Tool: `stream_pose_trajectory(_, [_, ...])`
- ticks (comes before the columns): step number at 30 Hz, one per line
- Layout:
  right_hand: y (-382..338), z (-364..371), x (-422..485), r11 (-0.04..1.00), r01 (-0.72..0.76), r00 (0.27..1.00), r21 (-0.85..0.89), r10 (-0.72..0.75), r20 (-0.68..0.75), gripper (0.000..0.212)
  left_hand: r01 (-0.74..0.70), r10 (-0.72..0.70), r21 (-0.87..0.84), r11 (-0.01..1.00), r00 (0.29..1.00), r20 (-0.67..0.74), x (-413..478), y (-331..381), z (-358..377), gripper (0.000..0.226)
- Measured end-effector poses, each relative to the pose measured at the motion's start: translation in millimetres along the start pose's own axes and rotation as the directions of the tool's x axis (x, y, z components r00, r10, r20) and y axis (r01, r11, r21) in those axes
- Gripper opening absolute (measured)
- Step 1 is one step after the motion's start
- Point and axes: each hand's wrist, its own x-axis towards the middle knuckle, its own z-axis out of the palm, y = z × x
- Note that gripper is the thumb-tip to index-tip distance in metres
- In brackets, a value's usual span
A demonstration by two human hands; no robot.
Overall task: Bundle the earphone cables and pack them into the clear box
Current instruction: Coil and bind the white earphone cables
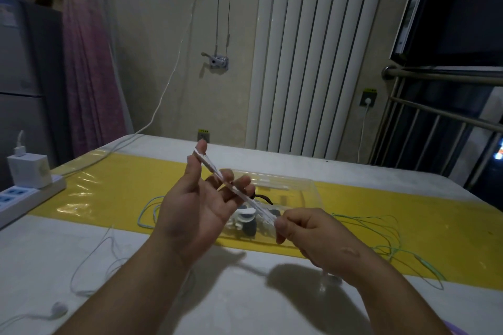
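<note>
The white cable (239,194) is held up in the air over the near edge of the clear box (299,185), pulled taut as a flat band of several strands running from far left down to near right. Its far end passes over the thumb (201,147) of the left hand (196,209), whose fingers are spread and fairly straight with the strands lying across them. The right hand (307,231) pinches the near end between thumb and curled fingers. The cable looks very light, thin and limp, and probably smooth enough to slide, so the loops are likely to spring apart if tension drops. The safest hold seems to be a pinch across the whole band at its middle, not on a single strand. The box sits on a yellow strip (122,179) across the table (245,294), open at the top as far as can be told, with a few dark and white small parts inside that are too blurred to name. A loose green cable (139,216) sprawls on the strip on both sides of the box, unbundled. Near left, a white earbud (58,309) lies with its cord looping over the table. Far left sits a power strip (24,196) with a charger (30,168) plugged in.
</note>
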Motion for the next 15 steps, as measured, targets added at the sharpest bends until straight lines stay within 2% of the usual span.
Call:
stream_pose_trajectory(3, [-1, -2, -1, 1.000, -0.002, 1.000, -0.008, 0.002, -0.003, 0.029, 0.032, -0.027, 0.105, 0.994, 0.999, -0.045, 2, -1, -1, 0.037])
stream_pose_trajectory(6, [1, 0, 1, 0.999, 0.041, 0.996, 0.015, -0.039, -0.082, 0.020, 0.043, -0.021, 0.252, 0.967, 0.996, -0.088, 0, -7, -1, 0.031])
stream_pose_trajectory(11, [6, 4, 7, 0.986, 0.097, 0.979, 0.137, -0.070, -0.190, 0.010, 0.138, -0.149, 0.497, 0.857, 0.989, -0.018, -10, -15, 4, 0.030])
stream_pose_trajectory(15, [4, 8, 7, 0.975, 0.100, 0.978, 0.199, -0.060, -0.202, 0.012, 0.193, -0.268, 0.616, 0.764, 0.963, 0.030, -16, -19, 5, 0.032])
